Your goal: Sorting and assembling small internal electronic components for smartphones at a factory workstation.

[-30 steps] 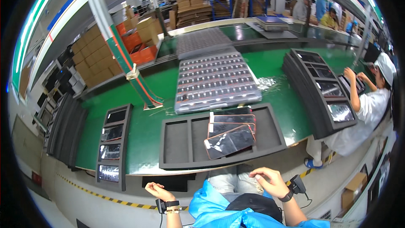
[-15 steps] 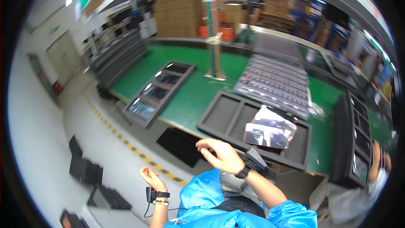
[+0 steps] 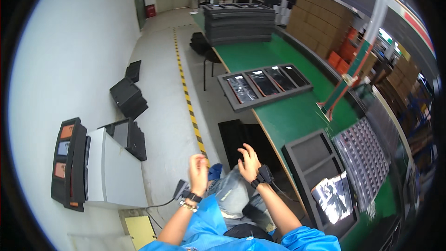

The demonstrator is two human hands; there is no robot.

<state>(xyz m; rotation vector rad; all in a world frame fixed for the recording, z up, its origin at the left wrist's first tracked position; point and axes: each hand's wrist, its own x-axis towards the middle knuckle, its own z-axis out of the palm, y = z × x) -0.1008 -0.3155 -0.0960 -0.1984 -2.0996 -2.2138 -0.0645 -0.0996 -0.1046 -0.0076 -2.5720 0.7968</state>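
Note:
In front of my body, over the aisle beside the workbench, my left hand (image 3: 198,174) is raised, its fingers loosely bent and a little blurred, with nothing seen in it. My right hand (image 3: 249,161), empty with fingers spread, is nearer the bench edge. To its right, a black foam tray (image 3: 304,162) with compartments lies on the green bench top (image 3: 276,128). A shiny film-wrapped flat piece (image 3: 333,198) rests in that tray. Farther along the bench, a second foam tray (image 3: 237,108) holds several dark glossy panels (image 3: 264,82) and overhangs the edge.
Stacked foam trays (image 3: 239,25) stand at the bench's far end. A plastic sheet of small parts (image 3: 364,158) lies right, near a post (image 3: 353,72). On the left are a white cabinet (image 3: 114,172), black foam pieces (image 3: 127,97) and yellow-black floor tape (image 3: 186,93).
My view has swung left, so the bench now appears farther right. Both hands are over the aisle; my left hand has come up closer to the right one.

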